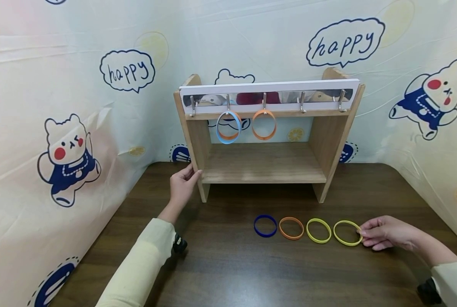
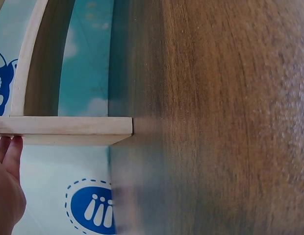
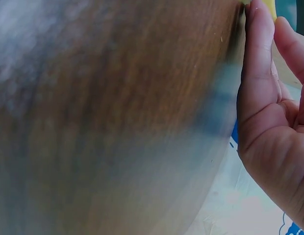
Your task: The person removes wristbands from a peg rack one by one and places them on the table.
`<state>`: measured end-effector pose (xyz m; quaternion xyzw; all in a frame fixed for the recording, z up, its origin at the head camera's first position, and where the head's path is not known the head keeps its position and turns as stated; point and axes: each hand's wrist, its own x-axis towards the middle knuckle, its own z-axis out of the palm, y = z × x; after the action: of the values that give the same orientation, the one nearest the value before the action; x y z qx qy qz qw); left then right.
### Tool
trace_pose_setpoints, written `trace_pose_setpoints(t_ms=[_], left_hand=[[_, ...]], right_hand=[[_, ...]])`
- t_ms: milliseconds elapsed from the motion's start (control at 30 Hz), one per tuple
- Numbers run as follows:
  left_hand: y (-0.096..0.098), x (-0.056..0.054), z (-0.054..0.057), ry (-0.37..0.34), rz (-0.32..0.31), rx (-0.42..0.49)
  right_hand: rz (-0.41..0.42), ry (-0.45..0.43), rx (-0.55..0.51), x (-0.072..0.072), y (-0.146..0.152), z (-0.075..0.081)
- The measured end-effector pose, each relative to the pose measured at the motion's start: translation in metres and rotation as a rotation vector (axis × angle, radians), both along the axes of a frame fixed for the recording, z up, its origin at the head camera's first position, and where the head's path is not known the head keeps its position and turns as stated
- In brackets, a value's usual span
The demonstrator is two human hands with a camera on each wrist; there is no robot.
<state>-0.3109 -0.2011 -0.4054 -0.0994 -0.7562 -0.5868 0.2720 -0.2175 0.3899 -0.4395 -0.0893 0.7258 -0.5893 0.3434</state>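
Note:
My right hand (image 1: 389,233) pinches the right edge of a yellow wristband (image 1: 339,241), thumb on one side and fingers on the other. To its left on the table lie another yellow wristband (image 1: 319,241), an orange wristband (image 1: 291,238) and a dark blue wristband (image 1: 265,235). My left hand (image 1: 182,185) touches the left side panel of a wooden shelf (image 1: 264,164). Its fingertips press on the panel's outer side in the left wrist view. From the shelf's hooks hang a light blue wristband (image 1: 229,142), overlapping an orange one, and another orange wristband (image 1: 264,138).
A row of several metal hooks (image 1: 302,102) runs along the white-framed strip (image 1: 286,84) at the shelf's top. The shelf stands at the back of the brown wooden table (image 1: 228,273). Behind and beside it hangs a printed curtain (image 1: 251,42).

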Motion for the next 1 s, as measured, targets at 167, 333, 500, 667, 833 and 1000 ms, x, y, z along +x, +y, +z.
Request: trace_pose_setpoints(t_ms=[167,333,500,667,833,1000], left_hand=[[0.000,0.001,0.000,0.000,0.006,-0.002],[0.000,0.001,0.000,0.000,0.008,0.004],[0.000,0.001,0.000,-0.005,0.009,0.007],[0.002,0.006,0.006,-0.001,-0.003,-0.007],[0.009,0.023,0.023,-0.001,-0.005,-0.026],[0.012,0.028,0.028,0.001,0.000,-0.032]], right_hand=[[-0.017,-0.021,0.020,0.000,-0.001,0.000],[-0.022,-0.023,0.034,0.000,-0.001,0.001],[-0.031,-0.028,0.046,0.001,-0.002,0.003],[-0.030,-0.020,0.064,0.001,-0.003,0.002],[-0.021,-0.010,0.061,0.001,-0.003,0.001],[-0.008,-0.009,0.049,0.003,-0.002,0.003]])
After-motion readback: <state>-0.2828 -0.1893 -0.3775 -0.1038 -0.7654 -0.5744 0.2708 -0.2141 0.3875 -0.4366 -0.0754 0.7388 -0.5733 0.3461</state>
